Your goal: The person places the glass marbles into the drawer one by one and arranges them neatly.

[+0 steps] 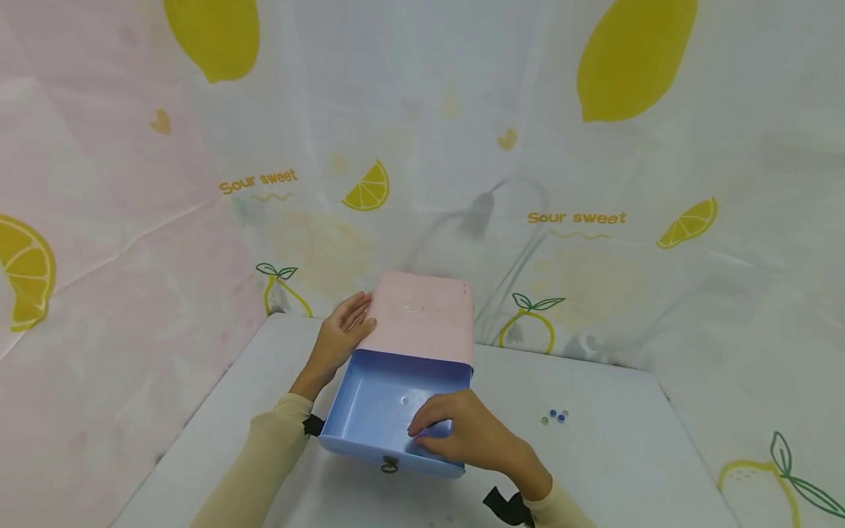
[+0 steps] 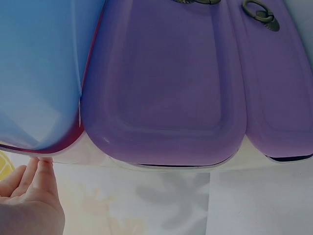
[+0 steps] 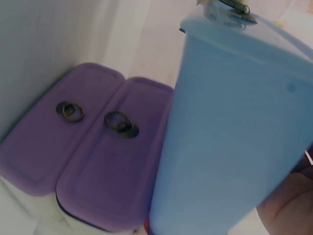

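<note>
A small pink drawer cabinet [image 1: 422,312] stands on the white table with its top blue drawer [image 1: 370,396] pulled out toward me. My left hand [image 1: 342,330] rests against the cabinet's left side, fingers extended; its fingertips [image 2: 45,162] show at the cabinet's edge in the left wrist view. Over the drawer's front right part is my right hand [image 1: 465,433], its index finger and thumb bent toward each other. I cannot tell whether something small is between those tips. In the right wrist view that hand [image 3: 288,196] is partly hidden behind the drawer.
Two shut purple drawers [image 2: 161,83] with ring pulls sit below the blue one. A metal ring pull [image 1: 390,465] hangs on the blue drawer's front. Several small blue and greenish bead-like pieces [image 1: 561,419] lie right of the cabinet. A lemon-print cloth [image 1: 422,147] hangs behind the table.
</note>
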